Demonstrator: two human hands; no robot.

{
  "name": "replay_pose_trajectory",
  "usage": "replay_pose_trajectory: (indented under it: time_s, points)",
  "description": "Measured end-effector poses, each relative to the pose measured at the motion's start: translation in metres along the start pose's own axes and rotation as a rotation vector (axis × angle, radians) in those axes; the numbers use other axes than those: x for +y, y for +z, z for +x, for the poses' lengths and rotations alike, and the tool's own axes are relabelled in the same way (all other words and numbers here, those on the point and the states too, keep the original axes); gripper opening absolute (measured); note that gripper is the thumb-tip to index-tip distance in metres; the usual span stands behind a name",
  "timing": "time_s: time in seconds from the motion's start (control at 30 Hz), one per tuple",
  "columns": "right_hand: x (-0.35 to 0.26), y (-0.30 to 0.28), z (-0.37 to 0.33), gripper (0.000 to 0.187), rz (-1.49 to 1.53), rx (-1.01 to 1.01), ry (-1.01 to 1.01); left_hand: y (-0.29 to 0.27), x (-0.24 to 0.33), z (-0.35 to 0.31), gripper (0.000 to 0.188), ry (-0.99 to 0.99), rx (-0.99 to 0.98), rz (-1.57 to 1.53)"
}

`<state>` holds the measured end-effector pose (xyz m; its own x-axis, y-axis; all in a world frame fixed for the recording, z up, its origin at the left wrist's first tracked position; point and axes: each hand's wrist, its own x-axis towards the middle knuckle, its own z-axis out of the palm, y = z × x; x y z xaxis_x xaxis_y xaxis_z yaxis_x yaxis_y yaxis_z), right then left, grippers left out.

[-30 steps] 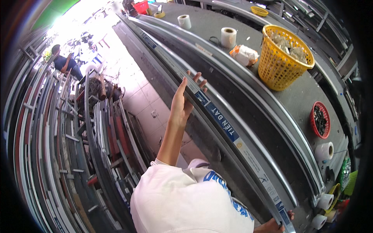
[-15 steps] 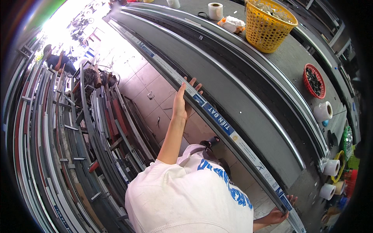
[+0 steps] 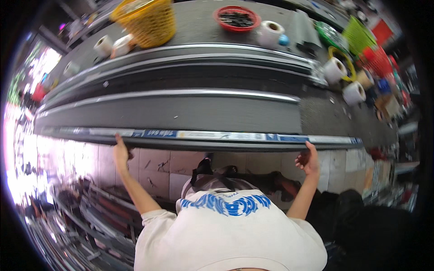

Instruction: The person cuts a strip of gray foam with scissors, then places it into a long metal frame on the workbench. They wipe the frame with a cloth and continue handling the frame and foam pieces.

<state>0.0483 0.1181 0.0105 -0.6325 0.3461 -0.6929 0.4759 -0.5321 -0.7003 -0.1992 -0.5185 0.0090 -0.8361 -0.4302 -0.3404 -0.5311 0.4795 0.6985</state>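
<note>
A long grey metal profile (image 3: 235, 146) lies level along the front edge of the workbench, with a blue and white printed film strip (image 3: 203, 135) on its face. My left hand (image 3: 121, 154) holds it left of centre, thumb over the front face and fingers partly hidden under it. Toward the right end is my right hand (image 3: 310, 161). Its thumb touches the profile's lower edge, while the curled fingers hang below, apart from the thumb. Right behind lies a wide grey panel (image 3: 212, 110) with a shiny rim.
More long profiles (image 3: 190, 58) lie further back. Beyond them stand a yellow basket (image 3: 156, 27), a red basket of small black parts (image 3: 236, 20) and a white roll (image 3: 270, 34). Other rolls (image 3: 334, 70) crowd the right. Racked bars (image 3: 86, 226) fill the lower left, above a tiled floor (image 3: 153, 169).
My view has swung to the right, so the profile and bench now run across it rather than slanting. My right hand has loosened, its fingers now below the profile.
</note>
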Motion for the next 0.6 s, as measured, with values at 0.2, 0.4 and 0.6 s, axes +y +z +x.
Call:
replay_pose_trajectory:
  time_s: [0.2,0.4,0.6]
  points:
    - [-0.036,0.007,-0.045,0.074,-0.656,0.106,-0.14,0.0,0.004,0.0,0.099,0.136,0.119,0.34]
    - [-0.051,-0.004,-0.04,0.075,-0.836,0.437,-0.102,-0.001,0.011,-0.011,0.096,0.129,0.143,0.343]
    - [-0.023,-0.024,-0.013,0.069,-0.341,0.499,-0.322,0.014,0.004,-0.005,0.092,0.116,0.243,0.231]
